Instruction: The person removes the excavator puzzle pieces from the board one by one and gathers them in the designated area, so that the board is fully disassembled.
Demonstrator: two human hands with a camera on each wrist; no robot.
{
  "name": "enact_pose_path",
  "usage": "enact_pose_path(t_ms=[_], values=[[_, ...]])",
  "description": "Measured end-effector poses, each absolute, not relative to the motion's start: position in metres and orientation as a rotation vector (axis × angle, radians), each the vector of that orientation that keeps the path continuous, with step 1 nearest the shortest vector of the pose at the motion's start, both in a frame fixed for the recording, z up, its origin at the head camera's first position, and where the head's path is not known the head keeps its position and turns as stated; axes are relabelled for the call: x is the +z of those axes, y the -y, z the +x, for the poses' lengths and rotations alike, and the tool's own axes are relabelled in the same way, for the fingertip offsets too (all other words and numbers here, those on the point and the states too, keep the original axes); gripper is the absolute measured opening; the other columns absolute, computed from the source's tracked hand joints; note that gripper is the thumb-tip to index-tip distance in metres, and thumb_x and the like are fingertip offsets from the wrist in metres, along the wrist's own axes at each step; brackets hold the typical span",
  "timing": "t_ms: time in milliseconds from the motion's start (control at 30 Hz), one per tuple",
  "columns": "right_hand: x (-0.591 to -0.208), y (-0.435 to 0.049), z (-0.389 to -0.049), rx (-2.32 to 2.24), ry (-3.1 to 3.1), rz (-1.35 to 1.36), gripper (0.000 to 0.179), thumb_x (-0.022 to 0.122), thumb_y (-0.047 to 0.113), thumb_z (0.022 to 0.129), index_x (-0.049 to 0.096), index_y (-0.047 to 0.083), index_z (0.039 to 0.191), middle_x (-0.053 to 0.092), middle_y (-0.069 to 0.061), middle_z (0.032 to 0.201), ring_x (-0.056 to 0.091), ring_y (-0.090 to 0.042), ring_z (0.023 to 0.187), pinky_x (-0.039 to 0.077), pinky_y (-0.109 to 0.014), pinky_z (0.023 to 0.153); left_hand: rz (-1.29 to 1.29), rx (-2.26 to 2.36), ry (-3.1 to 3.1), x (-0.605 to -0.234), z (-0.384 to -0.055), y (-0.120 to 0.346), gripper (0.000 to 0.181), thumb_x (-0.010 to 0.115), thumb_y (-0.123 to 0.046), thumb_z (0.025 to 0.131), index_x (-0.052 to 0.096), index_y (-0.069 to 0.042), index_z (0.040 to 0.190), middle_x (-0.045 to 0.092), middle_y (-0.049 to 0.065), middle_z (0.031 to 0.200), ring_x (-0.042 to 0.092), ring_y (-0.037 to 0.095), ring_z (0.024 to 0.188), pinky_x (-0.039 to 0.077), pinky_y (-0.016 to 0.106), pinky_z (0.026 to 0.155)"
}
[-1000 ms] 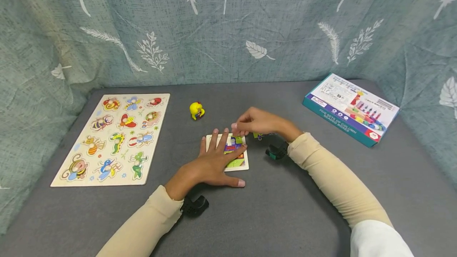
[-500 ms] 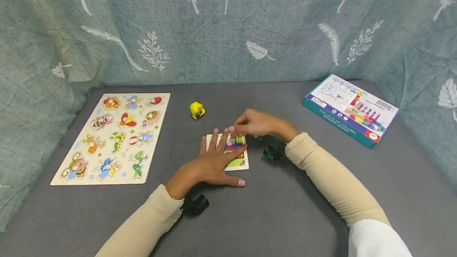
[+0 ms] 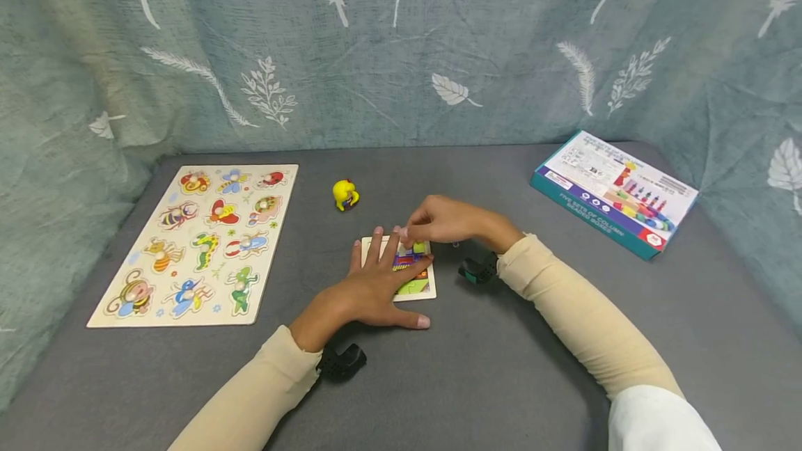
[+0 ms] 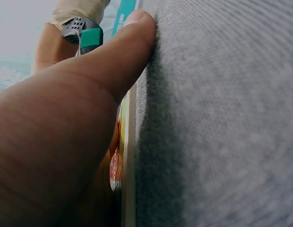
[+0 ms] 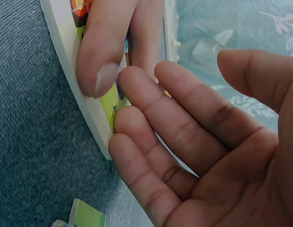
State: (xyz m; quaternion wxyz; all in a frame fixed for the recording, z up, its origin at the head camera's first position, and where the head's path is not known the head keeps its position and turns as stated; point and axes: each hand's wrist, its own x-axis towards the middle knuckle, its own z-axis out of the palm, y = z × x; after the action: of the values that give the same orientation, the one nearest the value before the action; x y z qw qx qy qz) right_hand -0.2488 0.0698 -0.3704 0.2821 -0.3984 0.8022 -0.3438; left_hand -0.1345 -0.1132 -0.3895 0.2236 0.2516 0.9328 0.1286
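Both hold nothing: my left hand (image 3: 377, 292) spread over the puzzle (image 3: 432, 293), right hand (image 3: 446, 220) loosely bent; crooked pressing could jam pieces (image 3: 413, 287).

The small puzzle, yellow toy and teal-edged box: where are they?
Small puzzle (image 3: 415, 287): head view, green lower part.
Yellow toy (image 3: 343, 191): head view, yellow body.
Teal-edged box (image 3: 617, 191): head view, printed top.

Head view looks forward-down; close wrist views share the puzzle (image 3: 415, 287).
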Motion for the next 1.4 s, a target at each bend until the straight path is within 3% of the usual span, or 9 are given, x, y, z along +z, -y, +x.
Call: enact_pose_path(t_ms=[200, 467, 667, 800, 933, 1067, 1133, 1400], values=[[-0.37, -0.068, -0.249, -0.929, -2.142, -1.056, 0.031, 0.053, 0.026, 0.1, 0.078, 0.01, 0.089, 0.072, 0.0, 0.086, 0.045, -0.013, 0.058, 0.04, -0.03, 0.055, 0.703, 0.356, -2.569, -0.389, -0.135, 0.113, 0.095, 0.057, -0.077, 0.078, 0.016, -0.039, 0.156, -0.028, 0.011, 0.156, -0.033, 0.037, 0.137, -0.018, 0.063, 0.104], [-0.367, -0.063, -0.247, -0.955, -2.089, -1.034, 0.027, 0.053, 0.023, 0.101, 0.075, 0.009, 0.107, 0.073, -0.002, 0.09, 0.042, -0.012, 0.053, 0.034, -0.028, 0.05, 0.696, 0.369, -2.571, -0.39, -0.134, 0.114, 0.095, 0.056, -0.077, 0.079, 0.016, -0.039, 0.156, -0.028, 0.011, 0.156, -0.032, 0.038, 0.137, -0.017, 0.063, 0.104], [-0.365, -0.059, -0.246, -0.926, -2.114, -1.04, 0.026, 0.052, 0.02, 0.101, 0.074, 0.009, 0.108, 0.072, -0.003, 0.088, 0.033, -0.009, 0.047, 0.03, -0.027, 0.048, 0.689, 0.375, -2.568, -0.39, -0.133, 0.115, 0.095, 0.056, -0.077, 0.079, 0.015, -0.039, 0.156, -0.027, 0.01, 0.156, -0.033, 0.038, 0.136, -0.018, 0.063, 0.104], [-0.364, -0.058, -0.245, -0.92, -2.118, -1.046, 0.026, 0.052, 0.02, 0.101, 0.075, 0.01, 0.105, 0.072, -0.002, 0.086, 0.036, -0.008, 0.047, 0.032, -0.026, 0.048, 0.686, 0.385, -2.561, -0.389, -0.133, 0.116, 0.095, 0.056, -0.076, 0.079, 0.014, -0.039, 0.156, -0.026, 0.01, 0.156, -0.034, 0.037, 0.136, -0.018, 0.063, 0.104], [-0.364, -0.057, -0.246, -0.968, -2.103, -1.042, 0.026, 0.051, 0.019, 0.101, 0.074, 0.007, 0.106, 0.072, -0.005, 0.086, 0.047, -0.012, 0.055, 0.038, -0.027, 0.052, 0.682, 0.38, -2.567, -0.389, -0.134, 0.116, 0.095, 0.056, -0.077, 0.079, 0.014, -0.04, 0.156, -0.025, 0.011, 0.157, -0.033, 0.037, 0.136, -0.018, 0.063, 0.104], [-0.366, -0.058, -0.246, -1.055, -2.09, -0.986, 0.028, 0.049, 0.013, 0.1, 0.069, 0.0, 0.113, 0.07, -0.008, 0.094, 0.061, -0.017, 0.077, 0.048, -0.03, 0.067, 0.678, 0.37, -2.577, -0.389, -0.134, 0.115, 0.096, 0.056, -0.078, 0.078, 0.014, -0.04, 0.156, -0.025, 0.013, 0.157, -0.031, 0.038, 0.137, -0.017, 0.063, 0.104], [-0.365, -0.059, -0.246, -1.087, -2.086, -0.952, 0.028, 0.048, 0.01, 0.1, 0.066, -0.003, 0.116, 0.068, -0.01, 0.098, 0.063, -0.02, 0.085, 0.05, -0.031, 0.073, 0.674, 0.372, -2.578, -0.389, -0.134, 0.115, 0.097, 0.056, -0.078, 0.078, 0.013, -0.04, 0.156, -0.025, 0.012, 0.157, -0.031, 0.037, 0.137, -0.017, 0.063, 0.104], [-0.363, -0.061, -0.245, -1.099, -2.081, -0.948, 0.024, 0.05, 0.002, 0.098, 0.064, -0.005, 0.116, 0.065, -0.013, 0.106, 0.059, -0.02, 0.091, 0.049, -0.032, 0.078, 0.679, 0.372, -2.587, -0.39, -0.134, 0.115, 0.097, 0.056, -0.079, 0.077, 0.015, -0.041, 0.156, -0.023, 0.012, 0.158, -0.029, 0.038, 0.138, -0.016, 0.064, 0.105]])
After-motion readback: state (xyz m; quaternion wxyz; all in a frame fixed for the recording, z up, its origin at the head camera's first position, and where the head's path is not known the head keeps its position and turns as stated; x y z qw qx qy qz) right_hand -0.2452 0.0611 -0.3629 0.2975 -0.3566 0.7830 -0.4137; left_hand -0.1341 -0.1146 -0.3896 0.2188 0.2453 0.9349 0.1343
